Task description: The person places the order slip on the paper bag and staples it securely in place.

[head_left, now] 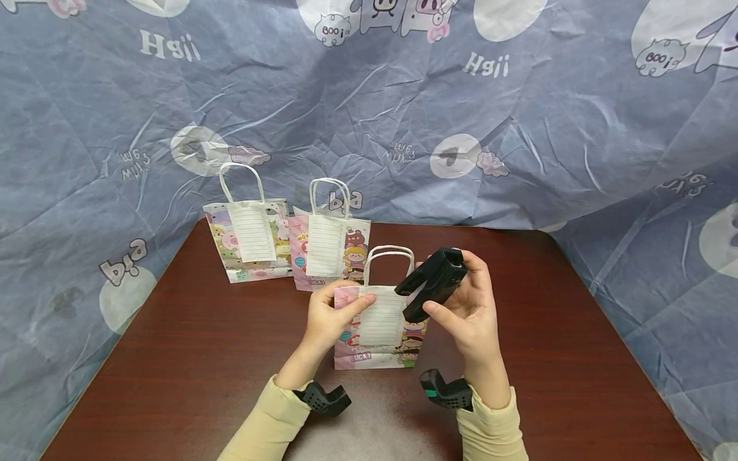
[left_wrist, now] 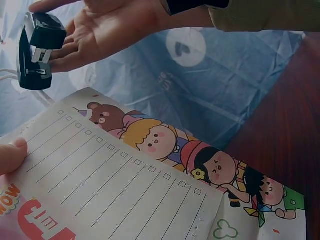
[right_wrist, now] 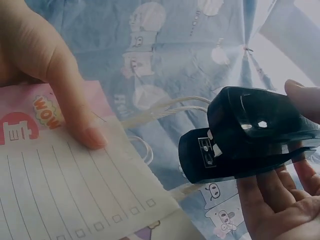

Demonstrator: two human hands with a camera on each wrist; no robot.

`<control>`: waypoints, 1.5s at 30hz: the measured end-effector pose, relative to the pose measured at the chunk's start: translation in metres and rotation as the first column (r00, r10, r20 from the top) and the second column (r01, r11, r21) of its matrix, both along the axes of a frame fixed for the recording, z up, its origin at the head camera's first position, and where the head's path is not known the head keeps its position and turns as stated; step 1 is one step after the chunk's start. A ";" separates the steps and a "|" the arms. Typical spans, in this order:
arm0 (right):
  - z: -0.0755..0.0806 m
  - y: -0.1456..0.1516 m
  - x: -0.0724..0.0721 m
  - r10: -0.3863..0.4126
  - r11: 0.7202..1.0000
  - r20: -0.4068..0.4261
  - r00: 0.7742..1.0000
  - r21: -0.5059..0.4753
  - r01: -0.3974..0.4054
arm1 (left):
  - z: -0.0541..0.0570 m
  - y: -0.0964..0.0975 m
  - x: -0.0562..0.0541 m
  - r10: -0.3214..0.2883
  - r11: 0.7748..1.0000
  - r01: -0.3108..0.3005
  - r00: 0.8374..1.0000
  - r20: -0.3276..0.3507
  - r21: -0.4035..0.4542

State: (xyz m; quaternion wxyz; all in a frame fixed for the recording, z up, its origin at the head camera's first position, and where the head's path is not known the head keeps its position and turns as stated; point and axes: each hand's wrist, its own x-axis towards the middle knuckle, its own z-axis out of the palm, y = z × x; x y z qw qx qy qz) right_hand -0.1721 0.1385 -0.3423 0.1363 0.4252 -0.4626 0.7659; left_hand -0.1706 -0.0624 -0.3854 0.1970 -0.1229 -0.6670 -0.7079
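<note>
A black stapler (head_left: 436, 282) is held in my right hand (head_left: 474, 314), thumb on one side and fingers on the other. Its jaws stand apart, close to the top edge of a pink cartoon paper bag (head_left: 346, 358), and nothing shows between them in the right wrist view. My left hand (head_left: 331, 314) pinches the bag's top edge, with the thumb pressing a lined paper sheet (left_wrist: 115, 180) against the bag's front. The bag stands upright on the table, and its white handles (head_left: 389, 250) rise behind the sheet.
Farther back on the brown table (head_left: 519, 384) stand two more paper bags: a multicoloured one (head_left: 282, 250) at the left and a pink one (head_left: 300, 275) beside it. Each bears a lined sheet at its front. A patterned blue cloth (head_left: 369, 115) hangs behind the table.
</note>
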 end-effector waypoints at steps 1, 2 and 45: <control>0.000 -0.001 0.000 -0.003 1.000 -0.003 1.000 0.003 0.003 | 0.000 0.000 0.000 -0.001 1.000 0.001 1.000 -0.001 -0.004; 0.000 -0.002 0.001 -0.007 1.000 -0.005 1.000 0.005 0.007 | 0.000 0.001 0.001 -0.002 1.000 0.002 1.000 -0.005 -0.008; -0.009 -0.019 0.003 -0.274 0.878 -0.180 0.945 0.355 0.322 | -0.002 0.003 0.003 -0.124 0.991 0.116 0.985 -0.123 -0.069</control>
